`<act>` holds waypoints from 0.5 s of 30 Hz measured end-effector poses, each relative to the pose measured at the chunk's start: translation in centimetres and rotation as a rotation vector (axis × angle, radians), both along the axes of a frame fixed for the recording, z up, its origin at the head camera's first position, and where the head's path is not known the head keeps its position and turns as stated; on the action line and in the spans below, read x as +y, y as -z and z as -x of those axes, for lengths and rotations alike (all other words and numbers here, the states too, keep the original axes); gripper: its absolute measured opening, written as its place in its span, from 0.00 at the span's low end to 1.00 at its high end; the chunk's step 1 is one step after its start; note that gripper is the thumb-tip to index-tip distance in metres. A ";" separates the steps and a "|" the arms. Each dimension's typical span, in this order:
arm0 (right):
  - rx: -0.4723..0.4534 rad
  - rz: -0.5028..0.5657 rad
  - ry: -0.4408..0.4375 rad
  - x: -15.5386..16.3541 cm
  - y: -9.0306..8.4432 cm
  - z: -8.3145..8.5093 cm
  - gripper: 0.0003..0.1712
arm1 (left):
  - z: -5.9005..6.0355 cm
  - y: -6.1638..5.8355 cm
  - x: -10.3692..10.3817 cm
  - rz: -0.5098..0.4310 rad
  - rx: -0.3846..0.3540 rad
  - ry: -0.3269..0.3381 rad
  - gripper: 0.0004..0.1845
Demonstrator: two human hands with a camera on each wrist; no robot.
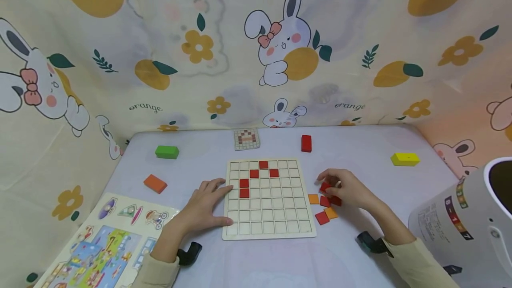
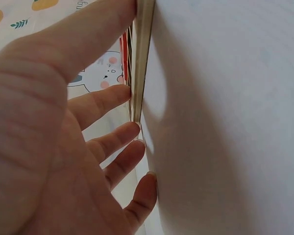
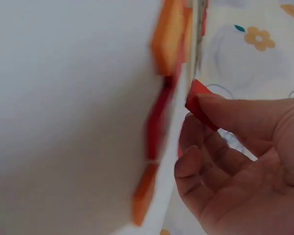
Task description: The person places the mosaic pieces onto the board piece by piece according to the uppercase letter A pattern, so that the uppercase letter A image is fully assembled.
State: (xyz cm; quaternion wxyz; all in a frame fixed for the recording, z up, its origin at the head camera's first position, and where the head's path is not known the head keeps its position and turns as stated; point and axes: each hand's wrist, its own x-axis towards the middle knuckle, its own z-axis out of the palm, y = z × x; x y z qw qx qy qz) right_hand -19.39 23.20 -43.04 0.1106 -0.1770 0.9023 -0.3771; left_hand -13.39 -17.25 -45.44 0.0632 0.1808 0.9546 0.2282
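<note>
Head view: grid board (image 1: 269,230) holds five red tiles (image 1: 244,188); right fingers (image 1: 329,177) pinch another.

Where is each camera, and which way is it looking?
Head: worn on the head, looks forward and down at the grid board; both forearms, the left hand and right hand show.
Left wrist: looks along the left palm to the board's edge.
Right wrist: looks past the right fingers pinching a red tile.
Shared: head and right wrist views show the loose tiles.

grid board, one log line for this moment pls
left hand: steadies grid board | right hand: pinches red tile | board: five red tiles set
</note>
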 end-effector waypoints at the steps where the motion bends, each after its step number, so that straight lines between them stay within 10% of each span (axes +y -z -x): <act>1: 0.007 0.005 -0.002 -0.4 -0.1 0.2 0.15 | 0.0 0.0 0.0 0.001 0.000 0.000 0.49; 15: -0.069 0.217 -0.377 -14.7 0.0 1.6 0.11 | 0.2 0.2 -0.2 0.001 0.006 0.019 0.48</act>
